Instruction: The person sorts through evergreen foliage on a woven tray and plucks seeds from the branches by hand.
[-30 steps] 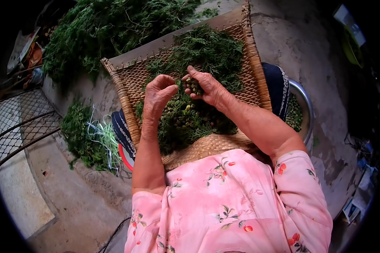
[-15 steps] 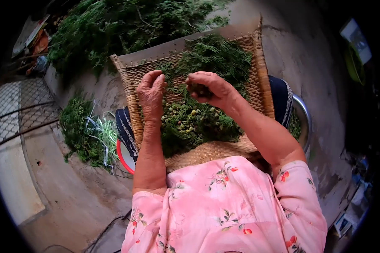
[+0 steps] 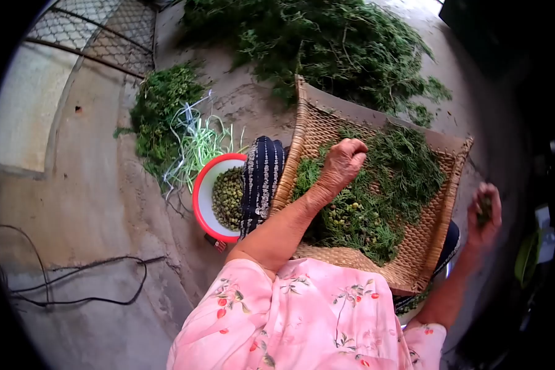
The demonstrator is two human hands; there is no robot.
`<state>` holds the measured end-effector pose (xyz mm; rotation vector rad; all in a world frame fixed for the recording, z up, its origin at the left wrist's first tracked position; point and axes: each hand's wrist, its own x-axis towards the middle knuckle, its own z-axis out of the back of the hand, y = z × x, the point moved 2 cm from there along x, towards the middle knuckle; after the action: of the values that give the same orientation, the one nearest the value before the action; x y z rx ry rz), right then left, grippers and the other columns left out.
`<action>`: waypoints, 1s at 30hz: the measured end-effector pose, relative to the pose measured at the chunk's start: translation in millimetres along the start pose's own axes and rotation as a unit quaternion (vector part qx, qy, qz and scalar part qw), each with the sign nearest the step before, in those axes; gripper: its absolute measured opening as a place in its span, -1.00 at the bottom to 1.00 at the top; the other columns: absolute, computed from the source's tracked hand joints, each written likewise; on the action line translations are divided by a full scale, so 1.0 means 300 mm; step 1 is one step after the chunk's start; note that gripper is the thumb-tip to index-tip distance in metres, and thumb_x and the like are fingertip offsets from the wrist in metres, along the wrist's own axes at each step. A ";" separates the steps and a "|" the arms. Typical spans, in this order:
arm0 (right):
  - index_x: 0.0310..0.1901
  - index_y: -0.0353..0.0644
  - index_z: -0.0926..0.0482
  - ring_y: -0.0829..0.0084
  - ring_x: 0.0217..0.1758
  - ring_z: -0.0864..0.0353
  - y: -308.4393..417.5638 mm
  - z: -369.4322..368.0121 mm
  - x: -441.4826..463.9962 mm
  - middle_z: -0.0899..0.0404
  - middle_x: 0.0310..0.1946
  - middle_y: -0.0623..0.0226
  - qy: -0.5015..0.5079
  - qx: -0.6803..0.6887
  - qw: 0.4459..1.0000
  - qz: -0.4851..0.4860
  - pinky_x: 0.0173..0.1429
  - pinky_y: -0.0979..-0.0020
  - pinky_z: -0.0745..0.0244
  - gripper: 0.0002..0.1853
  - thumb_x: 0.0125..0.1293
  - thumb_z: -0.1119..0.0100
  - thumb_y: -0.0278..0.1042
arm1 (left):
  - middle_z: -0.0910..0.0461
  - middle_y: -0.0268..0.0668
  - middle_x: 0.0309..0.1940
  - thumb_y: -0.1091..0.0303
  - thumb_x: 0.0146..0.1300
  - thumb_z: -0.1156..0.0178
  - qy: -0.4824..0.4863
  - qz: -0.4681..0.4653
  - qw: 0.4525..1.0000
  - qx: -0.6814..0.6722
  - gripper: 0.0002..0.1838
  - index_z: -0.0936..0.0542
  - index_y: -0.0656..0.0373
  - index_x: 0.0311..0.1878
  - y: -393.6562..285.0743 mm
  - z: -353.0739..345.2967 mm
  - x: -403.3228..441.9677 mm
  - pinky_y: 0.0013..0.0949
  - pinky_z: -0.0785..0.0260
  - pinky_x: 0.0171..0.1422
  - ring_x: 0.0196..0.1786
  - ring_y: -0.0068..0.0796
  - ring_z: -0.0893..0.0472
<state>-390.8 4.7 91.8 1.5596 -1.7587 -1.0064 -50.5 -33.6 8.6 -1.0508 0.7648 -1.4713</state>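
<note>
A woven wicker scoop basket (image 3: 431, 250) rests on my lap, holding feathery conifer sprigs (image 3: 407, 163) and a patch of small yellow-green cones (image 3: 345, 216). My left hand (image 3: 345, 161) is closed above the sprigs near the basket's middle; whatever its fingers pinch is hidden. Out past the basket's right edge, my right hand (image 3: 486, 216) curls around a greenish handful that looks like small cones, slightly blurred. By my left leg stands a white bowl with a red rim (image 3: 198, 206), with many small green cones (image 3: 228, 197) in it.
A large heap of conifer branches (image 3: 351, 49) lies on the floor beyond the basket. To the left are a smaller green pile (image 3: 160, 111) and pale plastic strips (image 3: 203, 145). A black cable (image 3: 117, 302) crosses the concrete. Wire mesh (image 3: 68, 28) stands at upper left.
My right hand has swung away from the left one, out past the basket's right side, with the green handful in it. My view has turned left, bringing the red-rimmed bowl into sight.
</note>
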 end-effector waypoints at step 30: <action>-0.06 -0.22 -0.56 0.35 -0.08 -0.54 -0.314 -0.381 -0.087 -0.54 -0.10 0.23 0.352 -0.516 0.780 -0.038 0.05 0.44 -0.41 -0.68 0.10 -0.14 -0.60 | -0.52 -0.02 -0.47 0.40 0.02 -0.11 -0.007 -0.095 0.989 0.110 -0.89 -0.50 0.26 -0.47 0.008 -0.029 0.012 -0.11 -0.48 -0.19 -0.33 -0.07 -0.59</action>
<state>-241.1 9.1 77.8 1.0182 -0.4277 -0.9613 -57.4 -38.5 3.7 -0.9830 0.4882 -1.6673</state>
